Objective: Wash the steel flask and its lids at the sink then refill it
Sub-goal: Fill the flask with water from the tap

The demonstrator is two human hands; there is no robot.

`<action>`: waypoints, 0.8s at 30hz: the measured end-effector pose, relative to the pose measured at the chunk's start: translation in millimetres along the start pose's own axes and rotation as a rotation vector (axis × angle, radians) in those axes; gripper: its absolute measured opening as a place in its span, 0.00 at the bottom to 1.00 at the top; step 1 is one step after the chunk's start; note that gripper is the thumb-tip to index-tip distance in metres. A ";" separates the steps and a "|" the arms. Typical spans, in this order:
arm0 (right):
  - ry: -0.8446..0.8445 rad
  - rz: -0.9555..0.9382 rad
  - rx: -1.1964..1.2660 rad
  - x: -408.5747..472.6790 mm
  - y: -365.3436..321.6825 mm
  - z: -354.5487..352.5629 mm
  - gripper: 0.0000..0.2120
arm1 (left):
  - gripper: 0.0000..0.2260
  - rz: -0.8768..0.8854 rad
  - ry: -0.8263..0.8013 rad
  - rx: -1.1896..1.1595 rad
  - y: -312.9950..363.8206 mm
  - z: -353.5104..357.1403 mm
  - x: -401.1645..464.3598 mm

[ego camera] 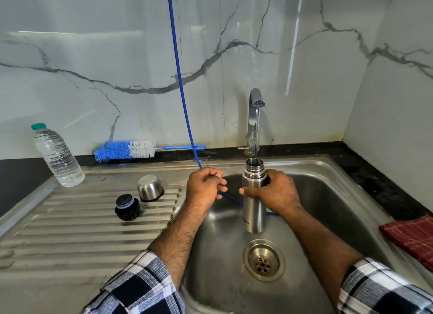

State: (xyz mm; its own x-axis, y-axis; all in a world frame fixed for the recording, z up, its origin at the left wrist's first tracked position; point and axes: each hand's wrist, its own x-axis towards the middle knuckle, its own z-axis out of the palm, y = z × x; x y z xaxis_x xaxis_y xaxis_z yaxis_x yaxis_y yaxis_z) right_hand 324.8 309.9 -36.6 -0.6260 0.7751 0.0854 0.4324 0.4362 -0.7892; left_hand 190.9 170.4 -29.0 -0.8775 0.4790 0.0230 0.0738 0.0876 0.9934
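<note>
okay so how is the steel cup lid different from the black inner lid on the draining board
The steel cup lid is shiny brushed metal; the black inner lid is dark, with a grey ring round it. The steel cup lid is the larger and lies farther back; the black inner lid lies nearer the camera. Both rest on the ribbed draining board, untouched by either hand.

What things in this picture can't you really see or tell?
- How full the steel flask is: its steel wall hides the water inside, head view.
- Where the blue hose starts: cut off by the top edge.
- Where the hose ends: it passes behind the flask and the right hand.
- The writing on the flask: too small to read.
- The whole red cloth: cut off by the right edge.
</note>
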 end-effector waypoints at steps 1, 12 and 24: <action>0.005 -0.005 -0.001 0.0 0.0 0.1 0.23 | 0.06 0.000 -0.002 -0.003 -0.3 -0.2 0.5; -0.001 -0.012 0.026 -2.1 -1.7 -1.2 0.22 | 0.06 -0.004 0.004 -0.008 -1.7 -0.2 3.5; 0.028 0.000 0.008 -4.0 -5.5 -6.4 0.22 | 0.09 -0.159 -0.109 -0.423 22.7 33.8 47.0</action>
State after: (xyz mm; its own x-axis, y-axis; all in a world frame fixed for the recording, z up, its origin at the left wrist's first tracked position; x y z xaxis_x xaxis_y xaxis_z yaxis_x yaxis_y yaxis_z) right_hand 329.0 307.3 -28.7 -0.6072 0.7879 0.1021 0.4272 0.4321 -0.7943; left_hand 167.3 224.5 -9.2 -0.8054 0.5798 -0.1230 -0.2778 -0.1860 0.9425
